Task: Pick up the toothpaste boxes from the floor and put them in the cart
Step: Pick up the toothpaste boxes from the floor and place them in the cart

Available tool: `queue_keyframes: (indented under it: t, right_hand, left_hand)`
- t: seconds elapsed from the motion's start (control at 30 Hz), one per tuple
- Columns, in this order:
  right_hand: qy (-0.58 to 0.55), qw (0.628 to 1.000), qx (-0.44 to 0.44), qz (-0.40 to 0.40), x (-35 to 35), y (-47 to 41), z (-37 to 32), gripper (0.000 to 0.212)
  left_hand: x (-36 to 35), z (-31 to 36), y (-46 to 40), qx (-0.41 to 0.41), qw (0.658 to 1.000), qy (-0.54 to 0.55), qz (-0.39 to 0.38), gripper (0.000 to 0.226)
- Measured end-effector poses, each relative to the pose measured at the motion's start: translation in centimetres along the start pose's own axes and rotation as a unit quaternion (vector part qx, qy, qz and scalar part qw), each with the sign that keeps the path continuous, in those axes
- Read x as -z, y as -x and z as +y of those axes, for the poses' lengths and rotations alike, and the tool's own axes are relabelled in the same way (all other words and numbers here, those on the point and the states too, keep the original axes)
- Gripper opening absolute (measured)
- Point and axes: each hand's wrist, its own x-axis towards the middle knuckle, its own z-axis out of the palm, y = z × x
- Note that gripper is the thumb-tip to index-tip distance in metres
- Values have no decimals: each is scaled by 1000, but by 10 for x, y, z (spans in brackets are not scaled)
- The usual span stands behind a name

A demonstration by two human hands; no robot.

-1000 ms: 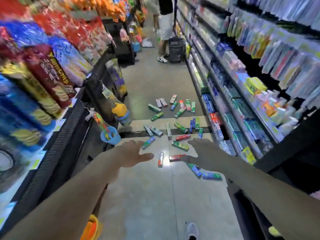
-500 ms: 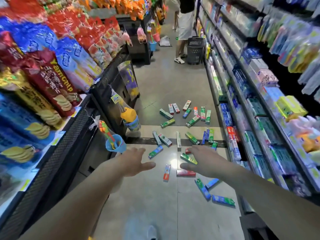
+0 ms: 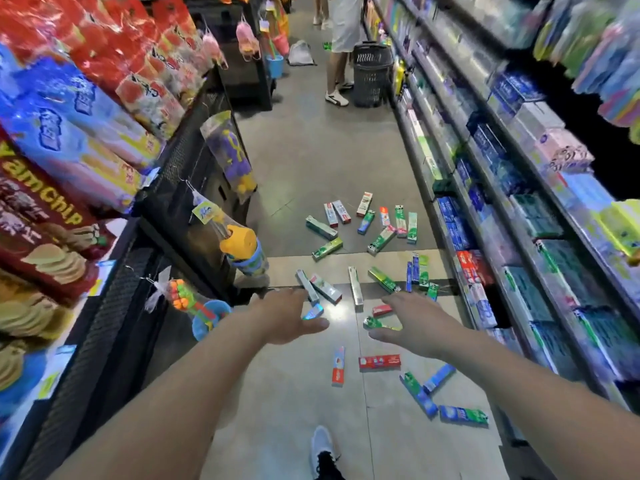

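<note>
Several toothpaste boxes lie scattered on the aisle floor, green, red and blue. A red box (image 3: 379, 361) and a red-and-white box (image 3: 338, 366) lie nearest, with blue-green boxes (image 3: 418, 394) to their right. More boxes (image 3: 381, 239) lie farther up the aisle. My left hand (image 3: 287, 317) and my right hand (image 3: 412, 323) are stretched forward above the floor, fingers relaxed, holding nothing. A dark wheeled basket cart (image 3: 372, 75) stands far up the aisle.
Snack shelves (image 3: 69, 161) line the left side, with hanging toys (image 3: 239, 244) sticking into the aisle. Toothpaste shelves (image 3: 512, 216) run along the right. A person (image 3: 341, 46) stands beside the cart. My shoe (image 3: 321, 445) shows at the bottom.
I have walked forward along the aisle; the boxes on the floor are closer and lower in view. Both hands stay outstretched and empty.
</note>
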Motion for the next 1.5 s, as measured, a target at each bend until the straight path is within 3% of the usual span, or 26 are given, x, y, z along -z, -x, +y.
queue_keyframes:
  t: [0.17, 0.43, 0.6, 0.83, 1.13, 1.5]
  right_hand:
    - [-29, 999, -27, 10, -5, -51, 13, 82]
    - [-59, 996, -66, -19, -44, -123, 62, 82]
    - [-49, 996, -57, -43, -92, -181, 109, 81]
    - [-31, 996, -75, -42, -231, -268, 180, 77]
    - [-21, 994, -94, -58, -462, -368, 252, 74]
    - [61, 990, -78, -97, -620, -459, 307, 78]
  left_hand:
    - [7, -16, -75, -30, 999, 19, -16, 102]
    - [-40, 4, -174, -49, 997, 11, -60, 92]
    - [-100, 9, -245, -18, 996, 33, -79, 93]
    - [-243, 11, -354, 61, 993, 47, -86, 76]
    - [-449, -19, -517, 60, 990, 15, -129, 93]
    - [-606, -25, -640, 47, 986, 65, -145, 112]
